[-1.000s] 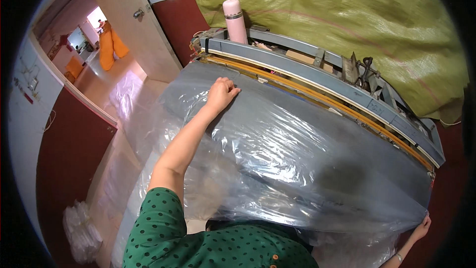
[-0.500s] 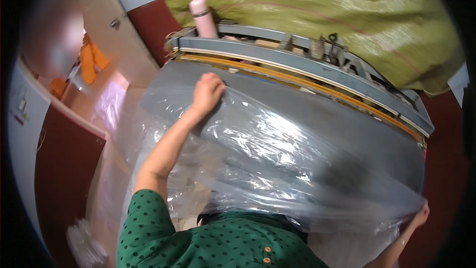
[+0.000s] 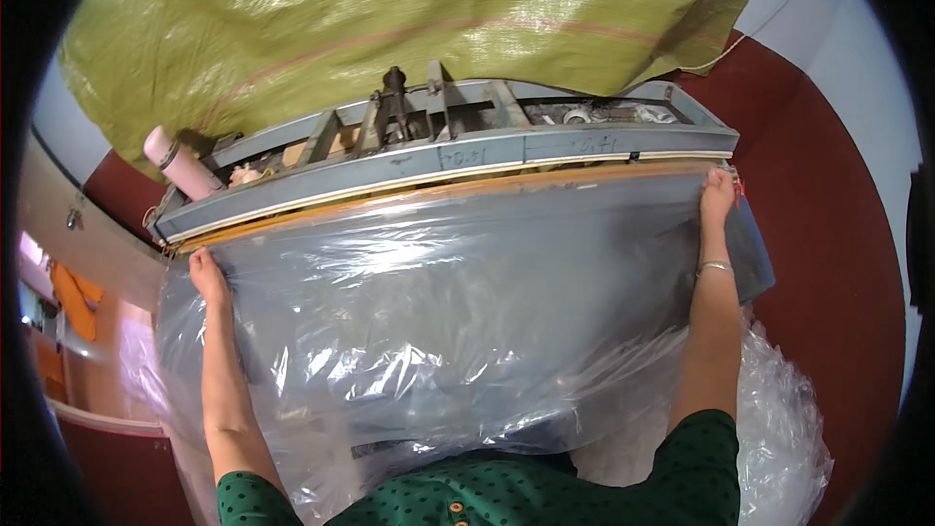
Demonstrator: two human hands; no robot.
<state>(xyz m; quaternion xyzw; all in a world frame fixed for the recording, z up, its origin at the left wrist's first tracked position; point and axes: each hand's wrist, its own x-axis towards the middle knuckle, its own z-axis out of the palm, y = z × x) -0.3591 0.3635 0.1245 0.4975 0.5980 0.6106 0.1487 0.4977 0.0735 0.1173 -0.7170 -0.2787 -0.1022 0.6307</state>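
Observation:
A wide sheet of clear plastic film (image 3: pixel 409 302) lies stretched over a grey tabletop (image 3: pixel 750 263) and hangs down toward my body. My left hand (image 3: pixel 206 275) pinches the film's edge at the far left corner, close to an orange strip (image 3: pixel 292 218). At the far right corner my right hand (image 3: pixel 718 193) grips the same far edge, beside the strip's other end. Between my hands the film's edge runs along the strip, below a long grey metal frame (image 3: pixel 448 156). Both hands have their fingers closed.
A pink flask (image 3: pixel 180 166) leans at the frame's left end. Metal brackets (image 3: pixel 394 107) rise from the frame. A yellow-green woven sheet (image 3: pixel 409 19) covers what is behind. Bunched clear film (image 3: pixel 779 419) hangs at the right. A door (image 3: pixel 88 224) is at the left.
My right hand has moved from the near right up to the far right corner, drawing the film over the table. My left hand is now at the far left corner. The view has turned right.

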